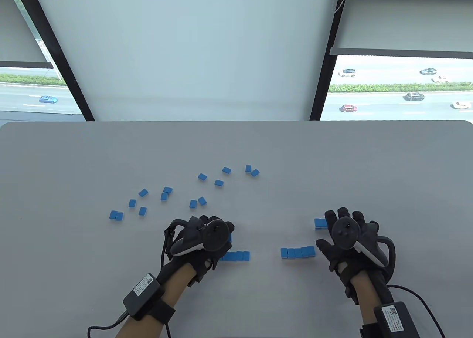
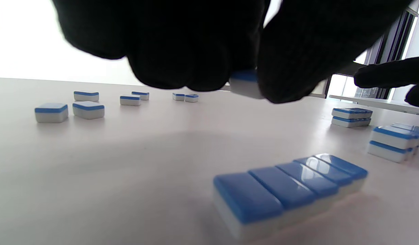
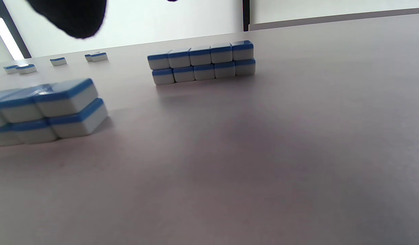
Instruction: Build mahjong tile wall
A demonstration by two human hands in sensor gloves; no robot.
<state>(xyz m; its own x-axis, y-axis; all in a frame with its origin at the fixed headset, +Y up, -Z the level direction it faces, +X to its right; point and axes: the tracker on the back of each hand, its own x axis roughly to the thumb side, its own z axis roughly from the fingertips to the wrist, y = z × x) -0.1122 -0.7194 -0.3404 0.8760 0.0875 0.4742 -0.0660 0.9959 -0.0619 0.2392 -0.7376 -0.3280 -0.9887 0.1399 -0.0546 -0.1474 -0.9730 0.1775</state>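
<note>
My left hand [image 1: 221, 238] pinches one blue-backed mahjong tile [image 2: 243, 85] just above the table, over the left end of a single-layer row of tiles [image 1: 236, 256]; that row also shows in the left wrist view [image 2: 287, 190]. A two-high wall [image 1: 297, 252] stands to the right of the row. A second two-high wall [image 1: 320, 223], about five tiles long in the right wrist view [image 3: 202, 64], is partly hidden under my right hand [image 1: 329, 232]. That hand is open with fingers spread and holds nothing. One right fingertip [image 3: 73, 17] shows in the right wrist view.
Several loose blue tiles [image 1: 166, 197] lie scattered across the middle of the grey table [image 1: 74, 160], from a pair at the left [image 1: 116, 215] to a pair at the back [image 1: 252, 170]. Windows lie beyond the far edge.
</note>
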